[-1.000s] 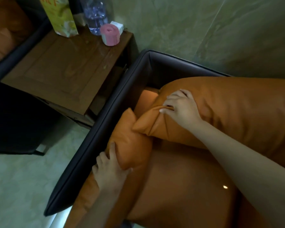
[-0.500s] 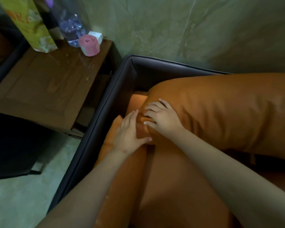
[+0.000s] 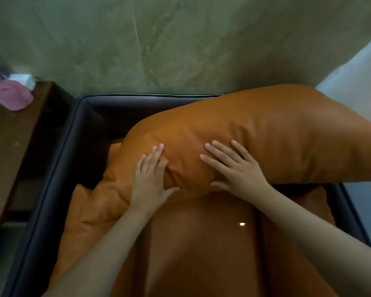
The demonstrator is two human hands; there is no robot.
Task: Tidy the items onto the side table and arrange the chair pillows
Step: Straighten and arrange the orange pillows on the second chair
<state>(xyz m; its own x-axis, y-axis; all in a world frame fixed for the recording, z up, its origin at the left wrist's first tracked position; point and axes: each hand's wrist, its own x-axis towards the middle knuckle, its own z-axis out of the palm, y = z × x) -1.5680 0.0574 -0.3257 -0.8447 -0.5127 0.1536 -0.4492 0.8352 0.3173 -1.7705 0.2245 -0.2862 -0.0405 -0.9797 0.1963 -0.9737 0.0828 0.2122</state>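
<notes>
The large orange pillow [image 3: 266, 136] lies slantwise across the back of the chair. Its right end is raised against the wall [image 3: 180, 39], and its left end drops into the chair's rear left corner. Both hands rest on its lower front face.

The left grip [image 3: 150, 181] lies flat on the pillow's left end, with the fingers straight and close together and the thumb spread out to the side. The fabric creases just beside those fingers. The right grip [image 3: 236, 170] presses flat a little to the right, its fingers splayed wide and the thumb pointing toward the other hand. Neither grip curls round or pinches anything, and the two are near each other but apart.

Under the pillow's left end, a smaller orange pillow [image 3: 88, 211] stands along the inside of the left arm, touching the big pillow. The orange seat cushion [image 3: 201, 243] fills the middle, below both forearms, and carries one small bright spot of light. The dark chair frame [image 3: 51, 179] boxes all of this in on the left, at the back and on the right.

Just beside the chair's left arm stands the wooden desk [image 3: 7, 146]. At its far corner are a pink roll [image 3: 13, 95] and, touching it from behind, a white box [image 3: 24, 80]. Both are blurred.
</notes>
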